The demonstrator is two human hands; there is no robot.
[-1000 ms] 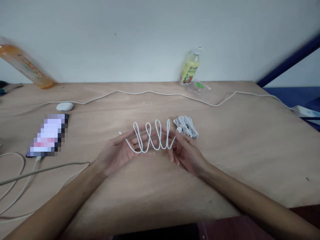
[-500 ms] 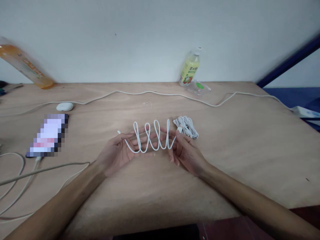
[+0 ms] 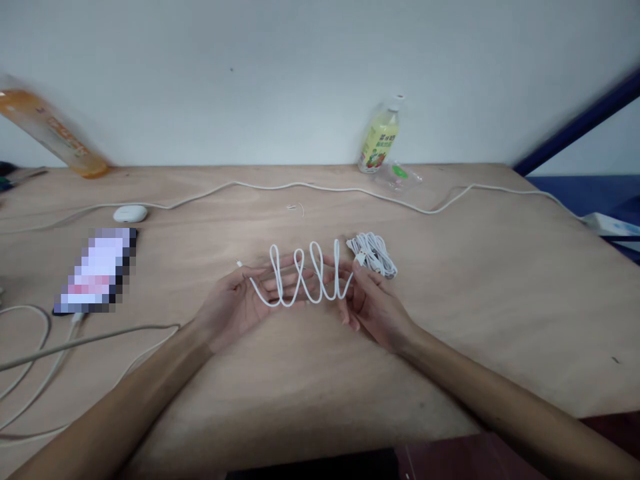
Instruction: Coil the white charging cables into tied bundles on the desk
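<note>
White USB cable (image 3: 320, 272) held above table (image 3: 475, 287), coil axis running left-right between hands. Left hand (image 3: 235, 307): fingers pinching slim plug (image 3: 239, 264) end. Right hand (image 3: 379, 308): fingers pinching USB-A plug (image 3: 361, 257) end, near cable bundle (image 3: 383, 253).

white cable (image 3: 315, 301) — loose, spread spiral loops — strung between left hand (image 3: 243, 300) and right hand (image 3: 376, 305), plugs (image 3: 361, 256) showing

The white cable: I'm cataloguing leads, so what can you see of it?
The cable looks smooth, rubbery and slim, bent into a row of upright loops. The left hand and right hand pinch its ends over the table. A slim plug shows left, a wider one right. Whether the loops touch the fingers is unclear.
</note>
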